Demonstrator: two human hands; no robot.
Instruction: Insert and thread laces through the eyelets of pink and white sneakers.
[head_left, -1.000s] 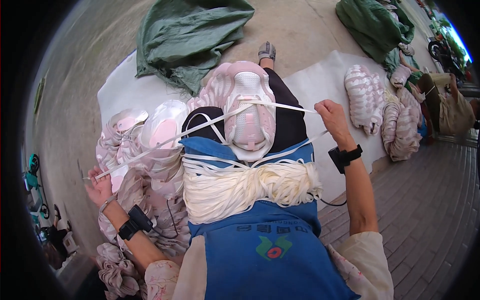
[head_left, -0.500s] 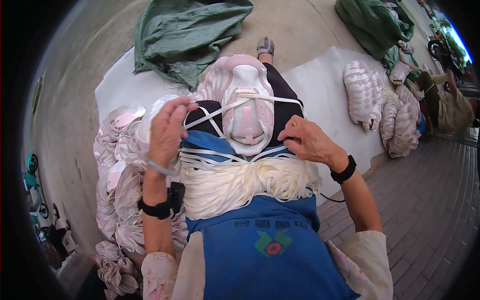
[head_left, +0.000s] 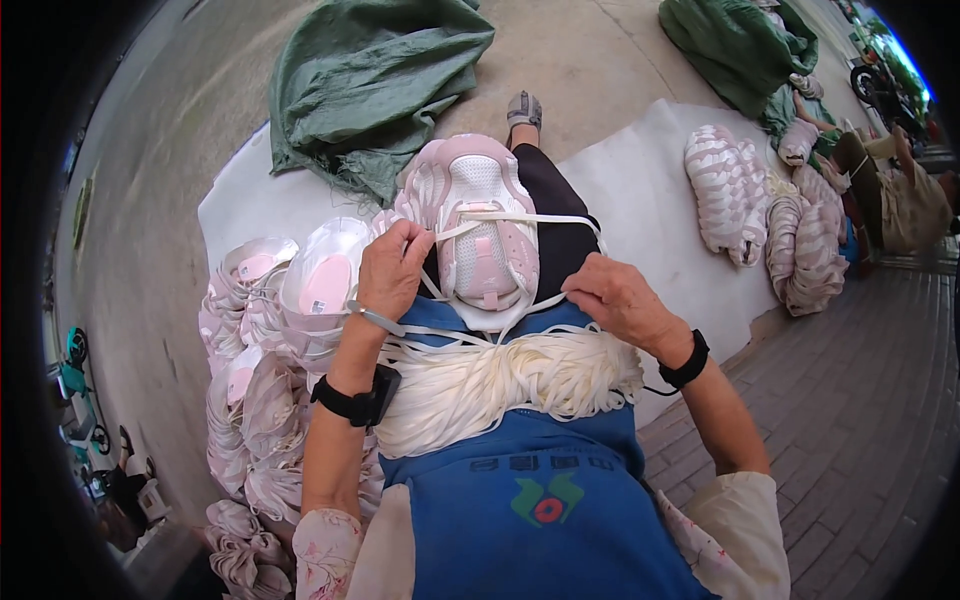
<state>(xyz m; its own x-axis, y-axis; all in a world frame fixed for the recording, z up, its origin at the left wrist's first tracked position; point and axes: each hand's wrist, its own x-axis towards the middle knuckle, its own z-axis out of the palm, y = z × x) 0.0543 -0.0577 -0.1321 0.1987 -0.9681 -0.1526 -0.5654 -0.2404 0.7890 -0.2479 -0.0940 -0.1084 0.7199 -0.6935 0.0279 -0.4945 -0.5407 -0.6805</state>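
Note:
A pink-and-white shoe upper [head_left: 487, 262] lies over my lap, at the near end of a row of nested uppers. A white shoelace [head_left: 550, 217] runs across its upper part and off to both sides. My left hand [head_left: 393, 270] is closed in a pinch on the lace at the left of the shoe. To the right, my right hand [head_left: 622, 300] is closed, a lace between thumb and forefinger. A thick bundle of cream shoelaces [head_left: 510, 370] rests across my blue apron [head_left: 530, 450], just below the shoe.
Stacked shoe uppers [head_left: 255, 370] stand at my left. More bundled uppers [head_left: 725, 195] lie on a white sheet [head_left: 630, 160] to the right. Green sacks [head_left: 380, 90] are at the far side. Another person [head_left: 905, 200] sits at the far right. Grey paving [head_left: 850, 420] covers the near right.
My left hand has moved right and down, toward the shoe, and now pinches the lace there. My right hand has shifted slightly down. The shoe sits a little lower in view.

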